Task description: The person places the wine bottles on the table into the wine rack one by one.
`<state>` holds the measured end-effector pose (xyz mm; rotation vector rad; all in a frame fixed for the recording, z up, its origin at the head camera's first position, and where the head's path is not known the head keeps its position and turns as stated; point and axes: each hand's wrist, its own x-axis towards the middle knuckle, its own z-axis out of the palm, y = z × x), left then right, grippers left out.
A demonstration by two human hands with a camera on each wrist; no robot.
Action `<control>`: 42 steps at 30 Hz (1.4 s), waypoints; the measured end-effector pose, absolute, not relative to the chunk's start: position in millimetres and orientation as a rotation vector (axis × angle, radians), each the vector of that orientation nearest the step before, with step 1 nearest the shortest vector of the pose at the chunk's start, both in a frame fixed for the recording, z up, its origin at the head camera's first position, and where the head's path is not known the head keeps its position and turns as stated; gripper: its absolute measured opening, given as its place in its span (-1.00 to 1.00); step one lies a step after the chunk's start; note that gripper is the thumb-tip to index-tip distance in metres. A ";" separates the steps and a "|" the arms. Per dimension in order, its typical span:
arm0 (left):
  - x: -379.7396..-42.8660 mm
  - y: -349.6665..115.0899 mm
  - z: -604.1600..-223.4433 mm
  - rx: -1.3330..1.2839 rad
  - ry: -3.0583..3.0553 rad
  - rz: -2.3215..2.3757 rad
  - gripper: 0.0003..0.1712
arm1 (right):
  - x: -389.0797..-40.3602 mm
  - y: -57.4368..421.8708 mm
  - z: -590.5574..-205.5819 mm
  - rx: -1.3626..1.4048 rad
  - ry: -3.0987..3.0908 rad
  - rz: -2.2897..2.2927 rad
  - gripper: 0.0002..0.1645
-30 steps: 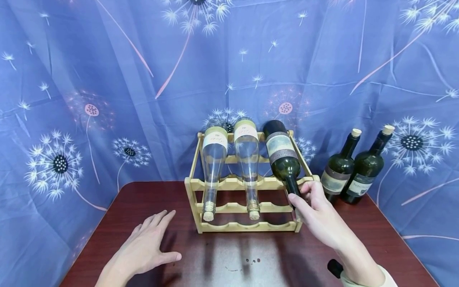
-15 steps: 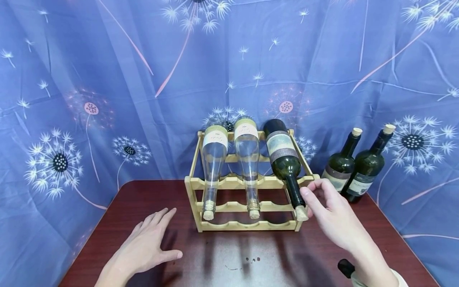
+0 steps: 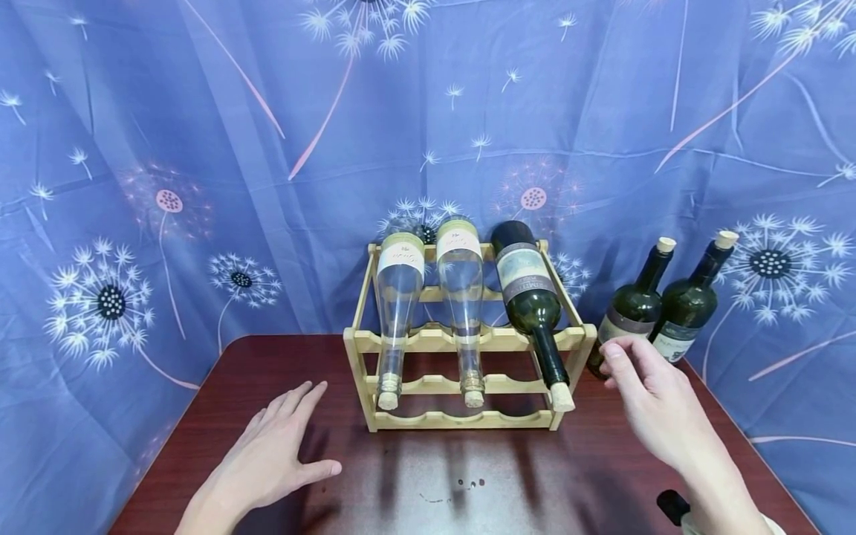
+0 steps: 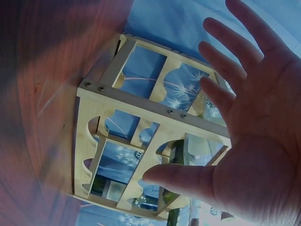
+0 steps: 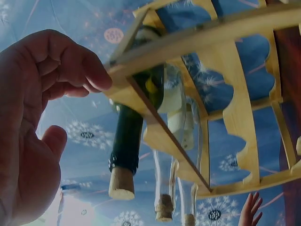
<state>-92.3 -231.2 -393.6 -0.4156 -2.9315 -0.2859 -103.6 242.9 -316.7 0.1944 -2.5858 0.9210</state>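
A wooden wine rack [image 3: 461,422] stands on the table. On its top tier lie two clear glass bottles, a left one [image 3: 399,260] and a middle one [image 3: 459,279], and at the right a dark green wine bottle [image 3: 533,308]. All three have corked necks pointing toward me. My right hand [image 3: 665,409], fingers loosely bent and holding nothing, is right of the rack, apart from the green bottle; the right wrist view shows its cork [image 5: 122,183] free. Left of the rack, my left hand [image 3: 264,453] is spread above the table, touching no bottle.
Two corked green bottles, a nearer one [image 3: 634,306] and a farther one [image 3: 689,301], stand upright at the back right, partly behind my right hand. A blue dandelion-print curtain [image 3: 321,163] hangs behind the dark red table [image 3: 281,357]. The rack's lower tiers hold no bottles.
My right hand has let go of the green bottle's neck and moved right, away from it. The bottle stays on the rack, its cork now uncovered. My left hand is nearly still.
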 end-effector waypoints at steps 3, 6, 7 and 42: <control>-92.7 -231.3 -394.1 -0.423 -2.922 -0.281 0.31 | -105.8 250.4 -319.8 0.182 -2.578 0.890 -0.70; -92.3 -230.7 -393.7 -0.436 -2.900 -0.287 0.30 | -109.1 256.3 -322.6 0.164 -2.573 0.861 -0.65; -92.1 -230.5 -393.6 -0.439 -2.894 -0.287 0.30 | -110.4 258.2 -323.5 0.160 -2.572 0.852 -0.63; -93.9 -232.7 -402.6 -0.408 -2.892 -0.337 0.34 | -187.8 302.4 -378.4 -0.071 -2.416 0.847 0.02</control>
